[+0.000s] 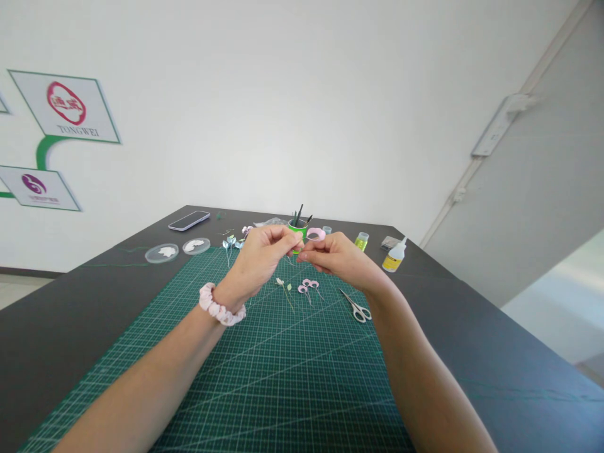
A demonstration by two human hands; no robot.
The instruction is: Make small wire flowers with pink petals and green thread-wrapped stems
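Note:
My left hand (270,246) and my right hand (336,257) meet above the far part of a green cutting mat (283,377). Both are closed in a pinch, fingertips almost touching; whatever they pinch is too small or too hidden to name. Below them on the mat lie a white flower on a stem (283,286) with a pale green leaf and several small pink flower pieces (307,288) on thin wire stems. Pale blue flowers on stems (230,243) rest to the left of my left hand. Small scissors (357,307) lie near my right wrist.
Behind my hands stands a green pot (297,226) of tools, beside a pink ring-shaped item (316,234). At right are a glue bottle (395,257) and a small green-labelled jar (362,241). Two shallow dishes (151,255) with white pieces and a phone (189,220) are at left.

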